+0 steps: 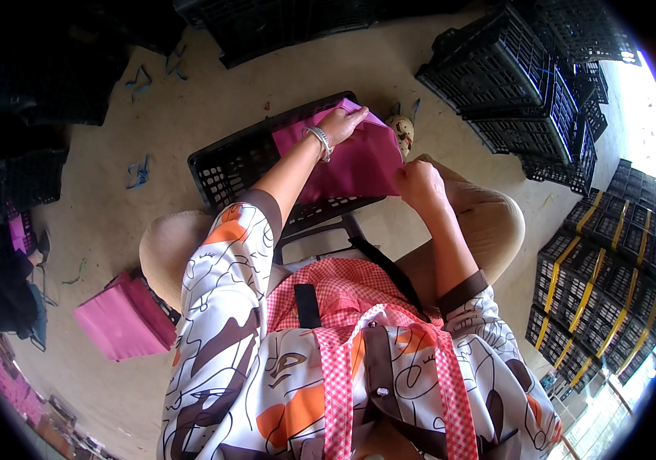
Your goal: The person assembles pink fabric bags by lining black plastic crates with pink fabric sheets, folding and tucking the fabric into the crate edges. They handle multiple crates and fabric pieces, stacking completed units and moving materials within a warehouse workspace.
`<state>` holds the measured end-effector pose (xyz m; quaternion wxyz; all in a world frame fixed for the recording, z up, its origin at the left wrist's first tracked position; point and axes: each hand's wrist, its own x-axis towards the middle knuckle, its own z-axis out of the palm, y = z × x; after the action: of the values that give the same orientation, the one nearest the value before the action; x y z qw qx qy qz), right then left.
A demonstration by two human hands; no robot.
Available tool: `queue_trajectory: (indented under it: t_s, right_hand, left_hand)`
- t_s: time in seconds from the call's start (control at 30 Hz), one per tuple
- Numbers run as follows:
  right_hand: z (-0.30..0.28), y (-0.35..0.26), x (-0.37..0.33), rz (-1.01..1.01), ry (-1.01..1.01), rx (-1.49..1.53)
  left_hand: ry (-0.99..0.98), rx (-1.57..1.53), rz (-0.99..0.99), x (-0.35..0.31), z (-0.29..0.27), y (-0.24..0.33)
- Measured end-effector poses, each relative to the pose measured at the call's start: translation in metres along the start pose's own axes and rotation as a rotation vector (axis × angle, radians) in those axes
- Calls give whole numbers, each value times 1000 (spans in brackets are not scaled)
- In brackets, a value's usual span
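Sheet [359,165]: brt pink. Crate [217,178]: all blk. Shirt [220,337]: wht w/ orange & brn blobs + blk squiggles. Apron [351,280]: red & wht checks. Pants [489,218]: tan. Far crates [571,291]: blk w/ yel straps [589,287].

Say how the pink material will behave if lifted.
The pink material probably bends easily, as it folds near the left hand. It looks thin-edged, so likely light. Its broad, flat shape seems unlikely to roll.

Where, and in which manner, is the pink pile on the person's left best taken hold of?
Probably by its left edge, pinched thumb-on-top, the left hand coming from the outer left: the pink pile looks flat, and that edge juts away from the left knee.
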<state>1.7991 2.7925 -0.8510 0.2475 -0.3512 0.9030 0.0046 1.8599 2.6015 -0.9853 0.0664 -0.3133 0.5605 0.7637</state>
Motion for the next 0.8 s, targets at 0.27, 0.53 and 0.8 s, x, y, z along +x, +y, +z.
queue_trajectory:
  t_s: [0.27, 0.53, 0.8]
  right_hand:
    - [-26, 0, -5, 55, -33, 82]
    - [8, 27, 17, 122, -71, -2]
    - [26, 42, 36, 210, -31, -10]
  left_hand:
    - [7, -34, 70, 2, 5, -3]
    - [-101, -70, 71, -21, 9, 16]
    - [146, 800, 618, -18, 3, -4]
